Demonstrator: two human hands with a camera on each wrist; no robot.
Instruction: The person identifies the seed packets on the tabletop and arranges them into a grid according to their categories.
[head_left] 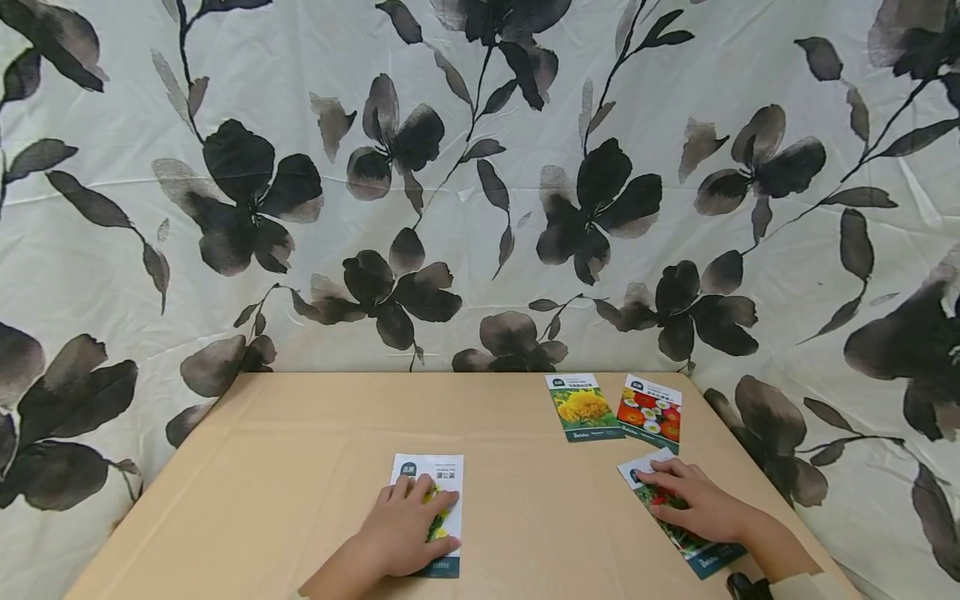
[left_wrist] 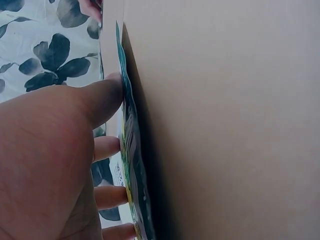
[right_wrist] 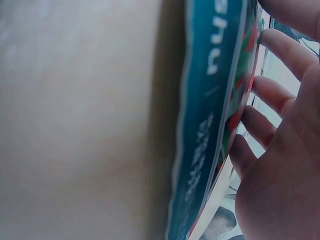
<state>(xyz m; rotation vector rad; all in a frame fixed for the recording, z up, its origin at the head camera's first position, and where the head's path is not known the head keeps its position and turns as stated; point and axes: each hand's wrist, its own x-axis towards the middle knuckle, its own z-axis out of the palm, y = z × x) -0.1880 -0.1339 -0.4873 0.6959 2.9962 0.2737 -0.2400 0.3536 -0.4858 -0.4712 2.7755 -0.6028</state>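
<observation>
In the head view, my left hand (head_left: 405, 529) lies with fingers spread over a seed packet (head_left: 446, 523) that has a white top, yellow flowers and a teal bottom band. The left wrist view shows the thumb and fingertips touching the face of this packet (left_wrist: 131, 135). On the right, my right hand (head_left: 701, 504) rests on a tilted seed packet (head_left: 705, 560) with a red and green picture. Seen from the right wrist, its fingertips touch the packet's printed face (right_wrist: 205, 110), and its lower edge stands slightly off the table. My palms hide part of both pictures.
Two more seed packets lie at the back right of the tan table (head_left: 315, 450): one with a yellow flower (head_left: 583, 407), one with red and white flowers (head_left: 651, 412). A floral cloth (head_left: 480, 208) hangs behind the table. Something black (head_left: 746, 586) sits by my right wrist.
</observation>
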